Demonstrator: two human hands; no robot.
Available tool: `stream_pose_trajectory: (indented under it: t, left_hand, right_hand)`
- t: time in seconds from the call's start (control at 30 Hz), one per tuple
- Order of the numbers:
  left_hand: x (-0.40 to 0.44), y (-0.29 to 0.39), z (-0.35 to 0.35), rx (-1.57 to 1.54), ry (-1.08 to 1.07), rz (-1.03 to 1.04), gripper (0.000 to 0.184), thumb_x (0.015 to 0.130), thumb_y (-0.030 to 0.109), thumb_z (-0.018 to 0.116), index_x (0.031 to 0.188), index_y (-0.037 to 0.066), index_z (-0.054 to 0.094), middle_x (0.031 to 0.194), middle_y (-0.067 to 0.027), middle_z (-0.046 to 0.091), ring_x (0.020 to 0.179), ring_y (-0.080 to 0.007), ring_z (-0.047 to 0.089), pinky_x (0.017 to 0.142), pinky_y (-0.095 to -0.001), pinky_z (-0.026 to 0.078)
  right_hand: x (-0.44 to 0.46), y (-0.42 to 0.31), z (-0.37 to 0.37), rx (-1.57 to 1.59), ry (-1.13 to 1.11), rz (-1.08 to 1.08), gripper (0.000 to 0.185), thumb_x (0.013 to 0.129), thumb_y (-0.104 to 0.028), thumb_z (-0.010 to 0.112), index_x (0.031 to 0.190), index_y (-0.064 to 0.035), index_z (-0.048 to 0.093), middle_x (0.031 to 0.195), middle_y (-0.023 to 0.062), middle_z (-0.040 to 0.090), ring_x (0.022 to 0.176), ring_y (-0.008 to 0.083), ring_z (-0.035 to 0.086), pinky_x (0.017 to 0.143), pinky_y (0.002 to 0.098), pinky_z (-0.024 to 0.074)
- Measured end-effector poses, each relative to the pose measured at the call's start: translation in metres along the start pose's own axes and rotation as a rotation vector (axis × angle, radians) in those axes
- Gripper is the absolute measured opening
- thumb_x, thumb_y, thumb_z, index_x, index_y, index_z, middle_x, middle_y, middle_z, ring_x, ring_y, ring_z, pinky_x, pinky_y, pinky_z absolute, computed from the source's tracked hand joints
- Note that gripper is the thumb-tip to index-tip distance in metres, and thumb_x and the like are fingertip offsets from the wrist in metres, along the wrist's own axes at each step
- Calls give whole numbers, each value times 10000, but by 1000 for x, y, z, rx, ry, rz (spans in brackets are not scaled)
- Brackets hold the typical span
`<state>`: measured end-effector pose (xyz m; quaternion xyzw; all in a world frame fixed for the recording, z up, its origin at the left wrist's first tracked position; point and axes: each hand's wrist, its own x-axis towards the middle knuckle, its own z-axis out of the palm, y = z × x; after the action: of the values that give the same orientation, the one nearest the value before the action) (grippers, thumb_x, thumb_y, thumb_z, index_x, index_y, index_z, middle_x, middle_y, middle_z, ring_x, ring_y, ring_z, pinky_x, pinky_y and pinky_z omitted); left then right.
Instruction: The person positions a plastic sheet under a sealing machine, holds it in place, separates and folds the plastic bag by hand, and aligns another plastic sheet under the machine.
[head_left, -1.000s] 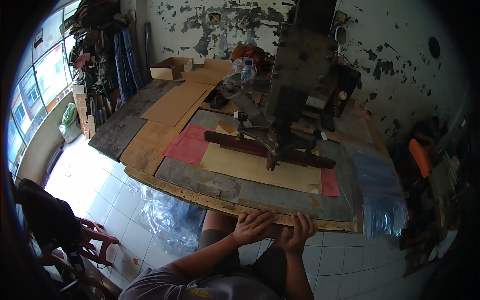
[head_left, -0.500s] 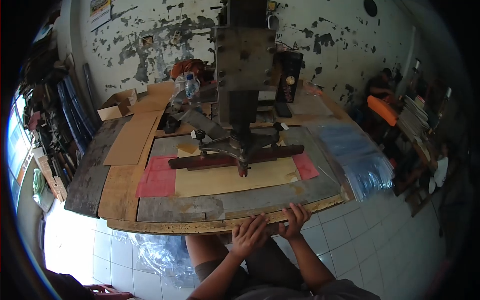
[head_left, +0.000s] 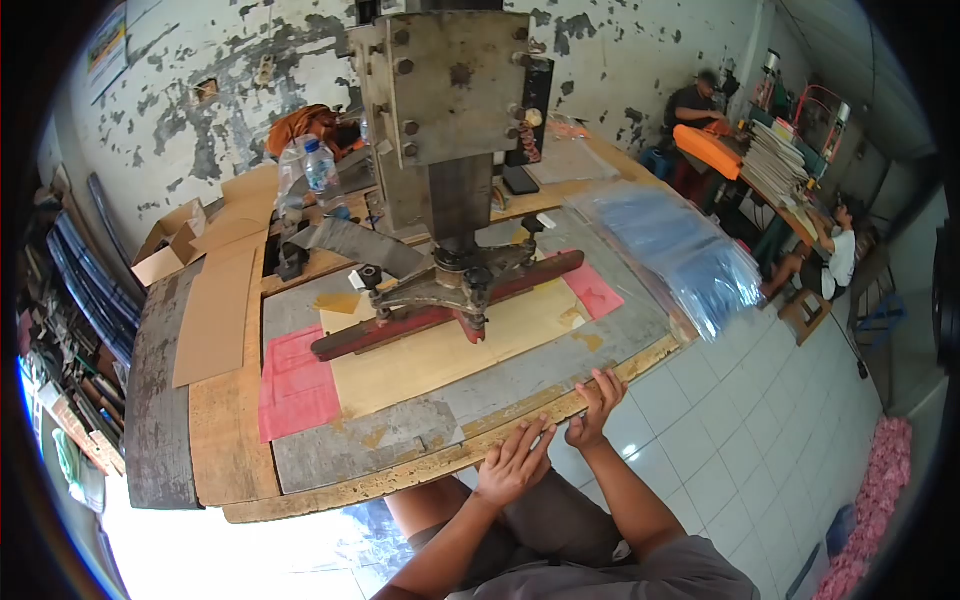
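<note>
My left hand (head_left: 515, 462) lies over the wooden front edge (head_left: 400, 486) of the worktable, fingers stretched out, holding nothing. To its right, my right hand (head_left: 598, 410) rests on the same edge with its fingers apart. Beyond them, a grey metal plate (head_left: 400, 448) carries a cream sheet (head_left: 400, 385) between two pinkish-red pieces, one at the left (head_left: 300, 388) and one at the right (head_left: 596, 292). A press head (head_left: 455, 285) with a long dark-red bar (head_left: 350, 342) stands over the cream sheet. Whether the bar touches the sheet I cannot tell.
Clear plastic sheets (head_left: 680, 250) lie at the table's right. Brown cardboard (head_left: 220, 320), an open box (head_left: 168, 245) and a water bottle (head_left: 322, 175) are at the left and back. One person (head_left: 692, 112) works at the far right; another (head_left: 840, 250) sits nearer.
The camera view has turned and tilted towards the right, showing more of the room there. Both hands stay on the table edge; the press and sheets keep their places.
</note>
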<state>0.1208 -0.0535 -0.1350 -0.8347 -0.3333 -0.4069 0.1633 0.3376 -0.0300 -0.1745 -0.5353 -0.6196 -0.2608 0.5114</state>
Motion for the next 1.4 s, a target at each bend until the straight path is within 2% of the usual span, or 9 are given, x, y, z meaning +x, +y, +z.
stream_pose_trajectory:
  t: [0.3,0.57,0.77,0.9,1.03,1.2,1.27,1.37,1.4]
  left_hand:
    - [4,3,-10,9,-43,-36,522,844,235,766,1365,271,736,1458,58,686,1291,-148,622,1033,-347,392]
    - [10,23,-5,3,11,-224,437,837,223,791,1273,237,765,1383,53,725,1280,-183,630,1099,-416,368]
    - [13,32,9,118,79,-269,422,818,184,778,1239,197,765,1320,40,744,1253,-207,626,1163,-445,303]
    - [13,32,12,134,64,-261,433,813,169,759,1246,187,753,1335,31,739,1263,-230,624,1175,-458,293]
    - [12,31,9,155,43,-248,453,802,154,752,1254,182,755,1352,25,736,1271,-237,622,1182,-458,289]
    - [9,27,11,138,64,-220,470,786,139,756,1253,183,763,1355,28,737,1269,-230,623,1160,-440,308]
    - [7,26,14,146,64,-228,440,821,181,757,1259,221,771,1363,58,733,1284,-191,607,1153,-417,302]
    - [6,23,14,147,59,-227,417,843,204,755,1258,241,777,1368,73,730,1290,-170,598,1141,-403,305]
    - [6,24,13,143,53,-228,413,846,204,754,1256,241,778,1368,73,730,1290,-169,598,1136,-402,308]
  right_hand:
    - [-6,-2,-1,56,-10,21,558,1088,-517,373,1343,-103,646,1533,196,514,1510,450,328,1285,611,49]
    - [-6,0,-6,134,-43,17,480,1059,-468,484,1317,-121,692,1517,151,553,1514,419,341,1294,589,25]
    - [1,9,-22,163,-150,-40,445,1028,-437,583,1361,-167,704,1510,67,590,1510,330,380,1307,535,47]
    - [14,18,-46,148,-301,-100,448,993,-394,638,1376,-171,706,1504,49,622,1443,300,495,1252,487,185]
    - [47,46,-81,157,-313,-68,463,958,-350,663,1389,-184,700,1496,64,632,1423,301,539,1176,533,289]
    - [141,140,-116,-300,-94,207,556,1006,-337,676,1503,-103,591,1622,183,491,1552,443,373,1265,638,184]
    - [164,180,-126,-366,-124,292,631,1031,-374,663,1561,-63,520,1674,224,412,1571,459,328,1281,623,201]
    - [151,234,-117,-263,-413,544,649,1054,-365,642,1586,-31,478,1701,257,350,1582,477,289,1291,574,232]
    - [149,228,-113,-494,-417,376,573,1094,-375,579,1537,-14,536,1668,272,402,1545,479,365,1250,536,339]
